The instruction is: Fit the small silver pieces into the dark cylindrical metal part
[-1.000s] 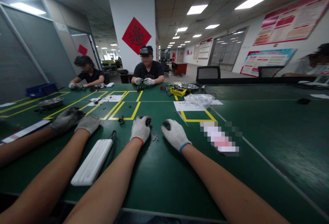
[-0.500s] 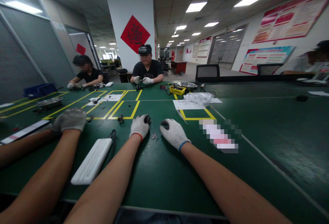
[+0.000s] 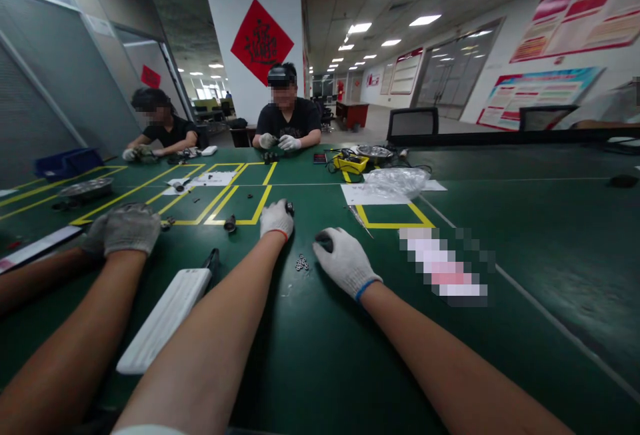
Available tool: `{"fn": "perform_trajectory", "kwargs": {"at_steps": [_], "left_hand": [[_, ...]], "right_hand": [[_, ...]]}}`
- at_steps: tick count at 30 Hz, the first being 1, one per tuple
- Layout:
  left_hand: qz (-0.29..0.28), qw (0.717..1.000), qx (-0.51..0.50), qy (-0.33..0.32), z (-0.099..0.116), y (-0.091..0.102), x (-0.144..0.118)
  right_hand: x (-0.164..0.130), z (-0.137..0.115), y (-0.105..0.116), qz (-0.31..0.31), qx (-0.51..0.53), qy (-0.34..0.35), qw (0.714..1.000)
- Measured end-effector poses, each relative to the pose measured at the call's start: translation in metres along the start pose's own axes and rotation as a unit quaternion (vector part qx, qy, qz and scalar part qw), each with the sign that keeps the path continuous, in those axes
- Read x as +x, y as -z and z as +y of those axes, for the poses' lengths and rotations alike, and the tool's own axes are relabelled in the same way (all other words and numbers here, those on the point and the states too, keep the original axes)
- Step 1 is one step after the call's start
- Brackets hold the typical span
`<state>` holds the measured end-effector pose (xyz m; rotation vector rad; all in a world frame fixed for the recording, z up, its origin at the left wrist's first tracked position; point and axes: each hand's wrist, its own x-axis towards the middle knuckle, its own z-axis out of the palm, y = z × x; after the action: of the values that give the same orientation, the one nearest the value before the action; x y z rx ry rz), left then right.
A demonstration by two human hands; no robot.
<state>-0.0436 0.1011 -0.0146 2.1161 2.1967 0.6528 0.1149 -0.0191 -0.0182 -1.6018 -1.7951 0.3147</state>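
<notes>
In the head view, a small dark part (image 3: pixel 289 208) is being gripped by the gloved left hand (image 3: pixel 277 219) at the far side of the green counter (image 3: pixel 310 355). Another dark part (image 3: pixel 324 242) is being clasped under the right hand (image 3: pixel 345 263). Small metal pieces (image 3: pixel 301 263) are lying between them. No writing is being shown legibly.

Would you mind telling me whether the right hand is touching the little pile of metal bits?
Apart: the head view shows green table between the right hand and the metal bits.

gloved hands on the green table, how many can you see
8: the wearer's left hand and right hand, a neighbour's two, and two each on two people across.
</notes>
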Motion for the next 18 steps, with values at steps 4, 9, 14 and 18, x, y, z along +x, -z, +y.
{"fn": "perform_trajectory", "kwargs": {"at_steps": [4,9,14,18], "left_hand": [[-0.007,1.000,0.011,0.014,0.003,-0.007,0.023],[-0.009,0.999,0.025,0.021,0.004,-0.012,0.045],[-0.010,0.999,0.033,0.030,0.002,-0.017,0.070],[-0.008,0.998,0.029,0.046,0.000,-0.019,0.092]], "right_hand": [[-0.004,0.000,0.001,-0.010,0.033,-0.012,0.999],[-0.009,-0.005,0.001,-0.008,0.054,-0.025,0.998],[-0.014,-0.014,0.004,-0.012,0.080,-0.027,0.996],[-0.011,-0.016,0.002,-0.002,0.118,-0.019,0.993]]}}
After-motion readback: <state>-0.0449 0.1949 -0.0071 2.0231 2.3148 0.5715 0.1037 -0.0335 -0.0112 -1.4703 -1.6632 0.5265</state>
